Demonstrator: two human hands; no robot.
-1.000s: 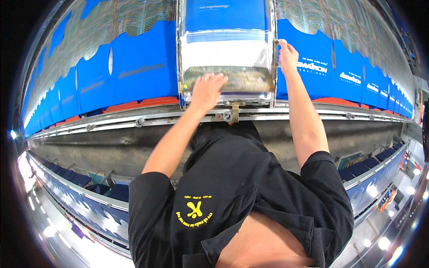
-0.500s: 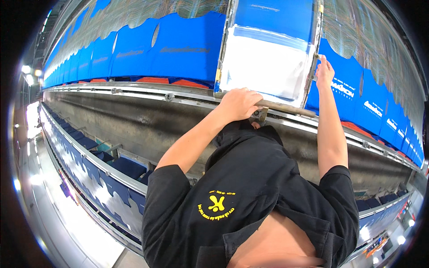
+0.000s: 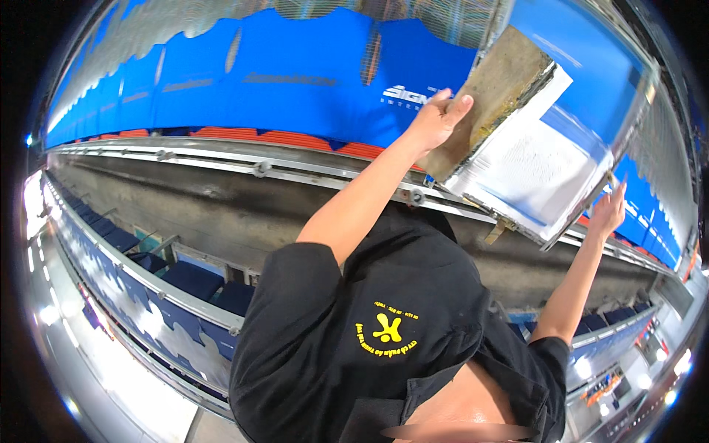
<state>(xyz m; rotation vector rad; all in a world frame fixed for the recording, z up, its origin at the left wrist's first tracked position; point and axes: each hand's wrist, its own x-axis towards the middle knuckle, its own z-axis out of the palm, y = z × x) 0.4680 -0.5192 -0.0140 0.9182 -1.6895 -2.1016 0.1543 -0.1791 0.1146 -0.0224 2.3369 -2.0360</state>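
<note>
My left hand [image 3: 437,125] is closed on the left edge of a squeegee [image 3: 493,96], a broad brown board with a crusted edge and white along it. The board tilts over the left part of a printing screen [image 3: 543,236], a metal-edged frame. White ink [image 3: 528,173] covers the near part of its mesh; the far part is blue. My right hand [image 3: 607,213] is closed at the screen's right edge, its grip partly hidden. The screen sits skewed over the table, its near corner past the rail. A small metal bracket [image 3: 501,230] sticks out at its front.
Blue fabric pieces [image 3: 295,74] lie in a row along the long table, red material showing under their near edges. A metal rail [image 3: 214,164] with bolt-like stops runs along the front. Behind me, dark fabric pieces [image 3: 190,279] lie by another long table [image 3: 148,295].
The screen has shifted right and turned askew. My left hand has gone from its front edge up and right, with the squeegee's face now showing. My right hand has moved right and nearer.
</note>
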